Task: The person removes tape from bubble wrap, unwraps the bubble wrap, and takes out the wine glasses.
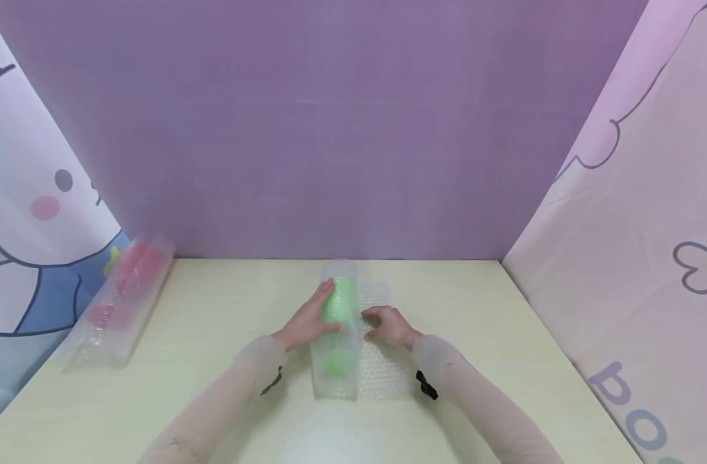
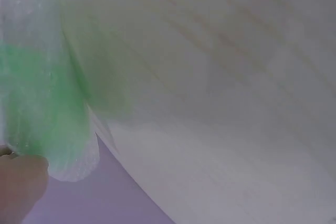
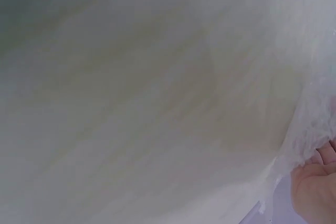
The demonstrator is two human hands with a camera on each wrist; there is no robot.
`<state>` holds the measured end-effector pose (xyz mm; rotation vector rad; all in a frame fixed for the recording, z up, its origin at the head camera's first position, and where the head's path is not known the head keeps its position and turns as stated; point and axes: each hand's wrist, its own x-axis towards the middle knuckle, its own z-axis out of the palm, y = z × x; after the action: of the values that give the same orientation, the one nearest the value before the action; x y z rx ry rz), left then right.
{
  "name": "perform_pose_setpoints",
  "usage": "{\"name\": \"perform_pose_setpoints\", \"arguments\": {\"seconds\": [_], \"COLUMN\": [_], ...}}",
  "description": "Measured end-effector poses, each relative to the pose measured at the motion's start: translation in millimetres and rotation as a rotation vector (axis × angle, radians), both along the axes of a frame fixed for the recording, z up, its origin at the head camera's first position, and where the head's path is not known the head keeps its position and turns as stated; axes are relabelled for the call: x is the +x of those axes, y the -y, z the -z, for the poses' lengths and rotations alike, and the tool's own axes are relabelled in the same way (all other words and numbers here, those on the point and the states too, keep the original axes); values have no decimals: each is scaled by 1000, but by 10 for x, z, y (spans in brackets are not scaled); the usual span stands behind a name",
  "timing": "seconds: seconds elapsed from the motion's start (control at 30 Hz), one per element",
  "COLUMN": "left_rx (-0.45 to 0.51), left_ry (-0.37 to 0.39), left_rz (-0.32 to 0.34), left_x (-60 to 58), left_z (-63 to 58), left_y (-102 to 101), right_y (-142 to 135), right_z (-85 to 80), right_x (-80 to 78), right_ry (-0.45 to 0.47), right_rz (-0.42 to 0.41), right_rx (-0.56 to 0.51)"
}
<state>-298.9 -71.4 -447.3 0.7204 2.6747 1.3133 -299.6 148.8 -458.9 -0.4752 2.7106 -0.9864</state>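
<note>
Sleeves (image 1: 220,407); left fingers (image 1: 323,294) spread on wrapped item (image 1: 343,301), right fingers (image 1: 376,312) curled.

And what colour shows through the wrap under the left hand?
Light green through the wrap, clearest in the head view.

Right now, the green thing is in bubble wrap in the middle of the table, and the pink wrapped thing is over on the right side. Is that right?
Not quite: the pink wrapped thing lies on the left side of the table, as the head view shows.
</note>
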Motion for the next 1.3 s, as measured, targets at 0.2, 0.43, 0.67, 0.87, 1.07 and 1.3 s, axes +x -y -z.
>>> {"name": "perform_pose_setpoints", "arguments": {"seconds": [0.2, 0.43, 0.67, 0.87, 1.07, 1.3], "left_rx": [-7, 21, 30, -7, -2, -15], "left_ry": [36, 90, 117, 100, 25, 71], "left_rz": [-31, -44, -45, -37, 30, 168], "left_x": [2, -4, 7, 65, 179, 451], "left_z": [-21, 8, 22, -86, -230, -346], "left_y": [105, 219, 303, 327, 248, 102], "right_y": [9, 0, 7, 11, 3, -4], "right_z": [-22, -3, 25, 33, 26, 29], "right_x": [-11, -6, -6, 3, 14, 16], "right_ry": [-21, -19, -6, 3, -2, 7], "right_rz": [9, 16, 22, 7, 8, 14], "right_rx": [-15, -28, -36, -50, -51, -43]}}
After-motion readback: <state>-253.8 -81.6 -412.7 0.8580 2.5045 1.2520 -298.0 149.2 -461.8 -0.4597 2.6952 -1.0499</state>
